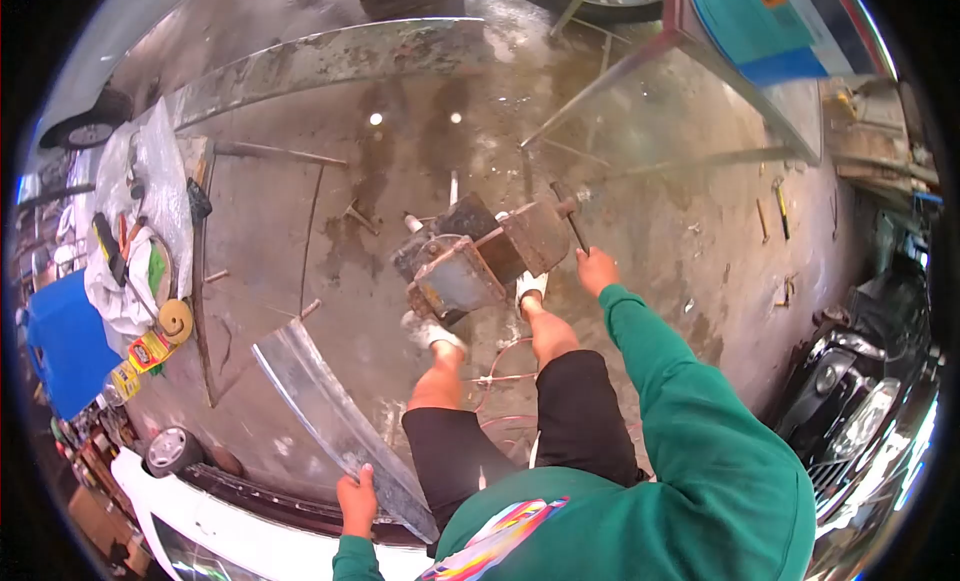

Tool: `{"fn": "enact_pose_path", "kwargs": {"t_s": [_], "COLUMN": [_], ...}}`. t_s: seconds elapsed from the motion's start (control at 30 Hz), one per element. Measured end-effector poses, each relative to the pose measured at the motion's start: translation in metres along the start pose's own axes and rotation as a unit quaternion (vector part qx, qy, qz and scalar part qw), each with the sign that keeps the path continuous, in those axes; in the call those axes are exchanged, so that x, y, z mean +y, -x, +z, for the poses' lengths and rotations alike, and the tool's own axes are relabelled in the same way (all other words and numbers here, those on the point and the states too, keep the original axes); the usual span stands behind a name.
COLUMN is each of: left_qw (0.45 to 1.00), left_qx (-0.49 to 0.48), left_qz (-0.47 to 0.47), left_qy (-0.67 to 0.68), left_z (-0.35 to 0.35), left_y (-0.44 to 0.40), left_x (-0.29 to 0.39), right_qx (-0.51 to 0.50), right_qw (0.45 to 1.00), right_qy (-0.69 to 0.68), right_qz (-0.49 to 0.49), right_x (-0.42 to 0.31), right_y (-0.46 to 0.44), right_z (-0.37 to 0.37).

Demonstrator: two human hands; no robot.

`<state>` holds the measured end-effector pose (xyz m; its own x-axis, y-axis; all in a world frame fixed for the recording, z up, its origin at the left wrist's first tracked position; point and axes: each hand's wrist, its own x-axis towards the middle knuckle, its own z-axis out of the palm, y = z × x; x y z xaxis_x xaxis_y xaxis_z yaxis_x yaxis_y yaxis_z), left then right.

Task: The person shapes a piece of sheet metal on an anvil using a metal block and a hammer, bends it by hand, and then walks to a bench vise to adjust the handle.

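Note:
My left hand [357,499] is closed on the edge of a long, bent sheet-metal panel [335,411], which slants up and leftward from my lap. In my right hand [597,269] is the handle of a hammer [567,203], its head raised in front of me beside a rusty metal block. That block [537,236] is part of a heavy steel stand [458,281] with flat plates, on the floor between my feet. The panel's far end is apart from the stand. How my left fingers wrap beneath the panel is hidden.
On the concrete floor lie another hammer [361,217] and a yellow-handled hammer [780,209]. A table [203,281] with tools and plastic sheeting stands left. A long curved metal strip [330,56] lies ahead, a metal-legged stand [600,86] ahead right. Cars flank me; a red hose [497,379] is near my feet.

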<state>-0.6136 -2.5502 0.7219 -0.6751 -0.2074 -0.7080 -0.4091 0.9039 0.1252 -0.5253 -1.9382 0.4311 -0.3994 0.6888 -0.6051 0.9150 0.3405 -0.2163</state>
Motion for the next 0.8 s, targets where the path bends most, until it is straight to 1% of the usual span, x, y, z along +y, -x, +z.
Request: {"fn": "enact_pose_path", "kwargs": {"t_s": [0.1, 0.17, 0.2, 0.23, 0.3, 0.33, 0.37, 0.4, 0.43, 0.47, 0.5, 0.53, 0.57, 0.6, 0.63, 0.7, 0.73, 0.77, 0.8], "left_qw": [0.998, 0.990, 0.987, 0.984, 0.972, 0.972, 0.961, 0.947, 0.944, 0.940, 0.936, 0.936, 0.930, 0.923, 0.923, 0.925, 0.926, 0.933, 0.940], "left_qx": [-0.031, -0.055, -0.064, -0.072, -0.094, -0.084, -0.062, -0.046, -0.051, -0.043, -0.033, -0.036, -0.030, -0.023, -0.022, -0.016, -0.013, -0.022, -0.032], "left_qz": [0.036, 0.112, 0.135, 0.146, 0.153, 0.166, 0.203, 0.230, 0.228, 0.229, 0.230, 0.225, 0.228, 0.233, 0.232, 0.256, 0.252, 0.252, 0.253], "left_qy": [-0.038, -0.063, -0.063, -0.074, -0.149, -0.147, -0.180, -0.220, -0.233, -0.249, -0.264, -0.268, -0.285, -0.305, -0.308, -0.281, -0.282, -0.254, -0.226], "left_z": [-0.008, -0.011, -0.017, -0.022, -0.044, -0.050, -0.056, -0.064, -0.075, -0.076, -0.075, -0.076, -0.075, -0.077, -0.077, -0.075, -0.074, -0.074, -0.074], "left_y": [0.004, -0.012, -0.016, -0.022, -0.028, -0.030, -0.033, -0.029, -0.024, -0.021, -0.018, -0.011, -0.003, 0.001, 0.004, 0.014, 0.020, 0.029, 0.039], "left_x": [-0.001, -0.002, 0.001, 0.001, -0.004, -0.007, -0.014, -0.022, -0.029, -0.029, -0.027, -0.025, -0.019, -0.014, -0.011, -0.005, 0.002, 0.018, 0.033], "right_qx": [-0.020, 0.003, 0.017, 0.022, 0.013, 0.011, 0.023, 0.014, -0.004, 0.005, 0.003, -0.012, -0.033, -0.039, -0.077, -0.154, -0.192, -0.198, -0.199], "right_qw": [0.999, 0.996, 0.995, 0.993, 0.991, 0.989, 0.988, 0.983, 0.976, 0.968, 0.963, 0.944, 0.945, 0.944, 0.921, 0.862, 0.827, 0.826, 0.828], "right_qy": [-0.041, -0.068, -0.080, -0.087, -0.111, -0.128, -0.136, -0.158, -0.179, -0.201, -0.219, -0.277, -0.272, -0.274, -0.318, -0.398, -0.434, -0.434, -0.465], "right_qz": [0.024, 0.050, 0.060, 0.075, 0.072, 0.071, 0.066, 0.093, 0.128, 0.150, 0.158, 0.180, 0.178, 0.179, 0.212, 0.274, 0.302, 0.300, 0.243], "right_x": [0.030, 0.046, 0.051, 0.055, 0.059, 0.056, 0.048, 0.046, 0.048, 0.049, 0.051, 0.042, 0.034, 0.033, 0.034, 0.035, 0.035, 0.035, 0.038], "right_y": [0.036, 0.081, 0.102, 0.115, 0.132, 0.143, 0.148, 0.164, 0.193, 0.213, 0.233, 0.259, 0.282, 0.296, 0.307, 0.324, 0.328, 0.332, 0.334], "right_z": [0.020, 0.033, 0.038, 0.044, 0.061, 0.066, 0.067, 0.076, 0.092, 0.114, 0.136, 0.143, 0.145, 0.139, 0.132, 0.110, 0.096, 0.075, 0.050]}}
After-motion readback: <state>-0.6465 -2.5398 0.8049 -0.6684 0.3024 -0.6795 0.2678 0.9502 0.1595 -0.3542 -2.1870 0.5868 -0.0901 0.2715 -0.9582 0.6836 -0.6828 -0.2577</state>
